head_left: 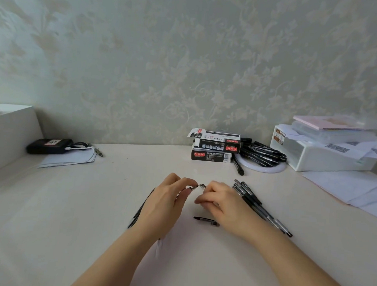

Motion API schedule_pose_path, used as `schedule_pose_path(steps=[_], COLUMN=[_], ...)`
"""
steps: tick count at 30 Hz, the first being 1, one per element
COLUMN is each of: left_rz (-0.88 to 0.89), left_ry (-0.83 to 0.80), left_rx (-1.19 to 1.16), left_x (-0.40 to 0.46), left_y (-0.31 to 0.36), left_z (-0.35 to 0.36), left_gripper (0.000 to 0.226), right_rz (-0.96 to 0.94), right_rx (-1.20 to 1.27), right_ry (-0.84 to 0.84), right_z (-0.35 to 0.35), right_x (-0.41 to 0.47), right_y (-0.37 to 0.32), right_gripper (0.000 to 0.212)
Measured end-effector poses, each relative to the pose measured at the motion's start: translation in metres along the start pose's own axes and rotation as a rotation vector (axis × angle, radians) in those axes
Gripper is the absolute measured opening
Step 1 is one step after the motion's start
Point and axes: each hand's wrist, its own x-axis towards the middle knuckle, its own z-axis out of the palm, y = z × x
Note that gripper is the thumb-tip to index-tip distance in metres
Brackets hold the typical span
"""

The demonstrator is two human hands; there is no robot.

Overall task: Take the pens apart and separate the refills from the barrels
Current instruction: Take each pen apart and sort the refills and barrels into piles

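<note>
We see both hands meeting over the middle of the worktop (71, 202), toward its near edge. The left hand (167, 198) has its fingertips curled and pinching one end of a small pen (197, 187); the right hand (221, 201) grips the other end with curled fingers. Most of the pen is hidden by the fingers; only a short clear-and-dark section shows between the hands, raised off the surface.

A black pen cap (206, 220) lies on the worktop just below the right hand. A row of assembled pens (260, 208) lies just right of the right hand, partly under the wrist. Thin dark pieces (139, 210) show at the left edge of the left hand; we cannot tell whether they are refills or barrels.

At the far edge stand two stacked pen boxes (213, 147), with a pile of black pens (263, 153) beside them on a white ring. A white storage box (326, 156) sits in the far right corner, loose papers (351, 190) before it. Toward the far left, a black device (48, 146) rests on a white sheet.
</note>
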Motion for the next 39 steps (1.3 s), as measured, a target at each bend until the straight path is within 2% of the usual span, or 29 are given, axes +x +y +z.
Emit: schedule_pose_path(steps=[8, 14, 19, 23, 30, 37, 39], left_rz=[-0.036, -0.040, -0.030, -0.038, -0.054, -0.075, -0.062], left_ry=[-0.006, -0.005, -0.020, -0.013, 0.003, -0.005, 0.004], left_rx=[0.040, 0.033, 0.026, 0.024, 0.024, 0.007, -0.002], left_x=[0.0003, -0.0002, -0.0001, 0.0007, 0.0006, -0.0012, -0.0006], left_y=[-0.0026, -0.0025, -0.0035, -0.0042, -0.0068, -0.0097, -0.0096], left_z=[0.0007, 0.0013, 0.0026, 0.0030, 0.0028, 0.0032, 0.0041], left_gripper=[0.023, 0.023, 0.023, 0.023, 0.023, 0.023, 0.022], right_rz=[-0.015, -0.023, -0.065, -0.074, -0.033, -0.046, -0.009], right_rx=[-0.099, -0.145, -0.210, -0.209, -0.087, -0.093, -0.079], right_ry=[-0.109, -0.046, -0.122, -0.117, -0.015, -0.057, -0.008], right_z=[0.0067, 0.0011, 0.0038, 0.0061, 0.0006, 0.0027, 0.0020], right_x=[0.0016, 0.0026, 0.0032, 0.0033, 0.0008, -0.0002, 0.0005], right_y=[-0.0019, -0.0006, -0.0013, -0.0022, -0.0001, 0.0023, 0.0016], right_gripper=[0.026, 0.027, 0.036, 0.039, 0.034, 0.027, 0.023])
